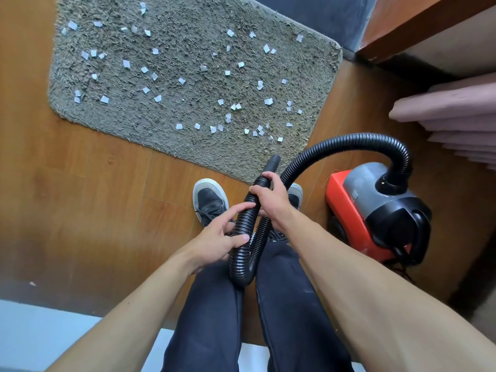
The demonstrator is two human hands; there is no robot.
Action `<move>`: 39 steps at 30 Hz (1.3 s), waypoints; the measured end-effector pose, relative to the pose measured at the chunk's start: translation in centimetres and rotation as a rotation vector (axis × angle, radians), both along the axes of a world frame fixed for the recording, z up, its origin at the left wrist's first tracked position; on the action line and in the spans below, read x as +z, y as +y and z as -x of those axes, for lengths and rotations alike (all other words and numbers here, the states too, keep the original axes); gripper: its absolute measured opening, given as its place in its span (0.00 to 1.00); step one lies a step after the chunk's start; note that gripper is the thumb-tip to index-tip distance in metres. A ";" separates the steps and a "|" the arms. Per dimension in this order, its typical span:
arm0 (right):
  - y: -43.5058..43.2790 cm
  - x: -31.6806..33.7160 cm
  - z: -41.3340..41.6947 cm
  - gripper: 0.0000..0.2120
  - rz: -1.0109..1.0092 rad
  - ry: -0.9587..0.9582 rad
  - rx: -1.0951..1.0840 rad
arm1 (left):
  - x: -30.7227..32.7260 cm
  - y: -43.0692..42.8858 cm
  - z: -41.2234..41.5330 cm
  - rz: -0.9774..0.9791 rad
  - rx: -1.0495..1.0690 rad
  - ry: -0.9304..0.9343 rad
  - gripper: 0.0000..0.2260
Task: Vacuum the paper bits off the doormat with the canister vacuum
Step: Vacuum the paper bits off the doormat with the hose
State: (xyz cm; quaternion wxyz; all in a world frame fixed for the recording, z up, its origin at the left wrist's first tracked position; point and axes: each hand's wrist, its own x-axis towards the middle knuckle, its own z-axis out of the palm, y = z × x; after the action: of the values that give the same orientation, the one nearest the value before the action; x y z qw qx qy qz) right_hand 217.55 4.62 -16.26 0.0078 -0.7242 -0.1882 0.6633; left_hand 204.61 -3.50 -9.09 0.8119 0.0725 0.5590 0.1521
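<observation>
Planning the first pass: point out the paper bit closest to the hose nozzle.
The paper bit nearest the doormat's near edge, directly beyond the nozzle; all other bits lie farther up the mat or off to the left.

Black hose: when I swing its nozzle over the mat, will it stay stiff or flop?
Probably floppy: the ribbed hose sags in a loop below the right hand. Likely springy too, given its arch from the canister. The short end beyond the grip should steer fine.
</observation>
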 end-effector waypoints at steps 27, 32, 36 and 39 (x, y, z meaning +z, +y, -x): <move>5.3 -0.6 -0.1 0.21 0.065 0.175 0.081 | -0.1 3.7 -0.3 -0.048 0.023 0.011 0.28; 5.8 -0.7 0.2 0.20 0.032 0.175 0.086 | -0.5 4.2 -0.4 -0.054 0.041 0.027 0.27; 6.5 -0.9 -0.3 0.20 0.006 0.168 0.115 | -0.5 5.1 -0.9 -0.073 0.017 0.032 0.27; 6.8 -1.1 -0.3 0.20 -0.009 0.171 0.120 | -0.2 5.6 -1.1 -0.103 0.020 0.039 0.27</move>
State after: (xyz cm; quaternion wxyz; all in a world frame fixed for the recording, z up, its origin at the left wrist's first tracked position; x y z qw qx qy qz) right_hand 217.85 11.42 -17.33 -0.0128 -0.6523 -0.2328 0.7212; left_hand 205.73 2.12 -9.33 0.7945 0.1117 0.5667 0.1874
